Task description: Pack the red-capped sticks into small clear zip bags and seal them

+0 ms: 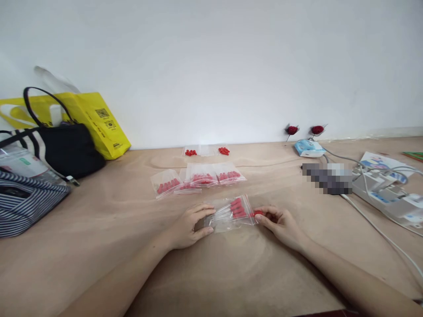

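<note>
A small clear zip bag [231, 213] with several red pieces inside lies on the wooden table [211, 273] between my hands. My left hand [190, 224] grips the bag's left end with curled fingers. My right hand [279, 221] pinches a single red piece [258, 213] at the bag's right end, fingers closed. Beyond them lie several filled bags of red pieces [198, 179]. Farther back, near the wall, two small heaps of loose red pieces [191, 152] rest on flat empty bags.
A black handbag [71, 149], a yellow carrier bag [99, 121] and a striped bag [26, 202] stand at the left. At the right are a power strip with white cables [383, 189], a blue pack [309, 148] and two dark red roses [292, 130].
</note>
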`<state>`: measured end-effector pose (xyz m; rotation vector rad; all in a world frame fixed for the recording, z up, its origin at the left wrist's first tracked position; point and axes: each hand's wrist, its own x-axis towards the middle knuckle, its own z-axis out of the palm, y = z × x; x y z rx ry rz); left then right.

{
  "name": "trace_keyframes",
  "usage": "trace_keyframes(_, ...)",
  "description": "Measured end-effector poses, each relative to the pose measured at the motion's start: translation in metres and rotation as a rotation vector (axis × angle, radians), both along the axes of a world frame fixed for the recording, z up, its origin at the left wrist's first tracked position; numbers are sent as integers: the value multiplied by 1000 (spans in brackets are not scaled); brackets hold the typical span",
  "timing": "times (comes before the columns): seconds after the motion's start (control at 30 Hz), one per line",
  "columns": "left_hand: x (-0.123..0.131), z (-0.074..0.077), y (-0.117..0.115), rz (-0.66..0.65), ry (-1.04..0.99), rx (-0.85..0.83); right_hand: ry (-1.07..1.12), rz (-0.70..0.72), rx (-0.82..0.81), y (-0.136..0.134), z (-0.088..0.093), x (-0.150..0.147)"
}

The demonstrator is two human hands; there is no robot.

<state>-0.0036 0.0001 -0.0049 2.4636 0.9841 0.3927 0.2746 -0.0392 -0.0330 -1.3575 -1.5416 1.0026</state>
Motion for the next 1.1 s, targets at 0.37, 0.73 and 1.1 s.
trace_keyframes(0.37, -2, -5, 1, -8, -15, 21, 121, 174, -147, 18, 3, 2)
trace_keyframes(0.73, 0, -2, 0, -9, -2, 23, -6, 462, -120, 26, 15, -1)
trace_keyframes(1.1, -1, -3, 10, -77, 23, 188, -317, 210, 284, 31, 5, 30)
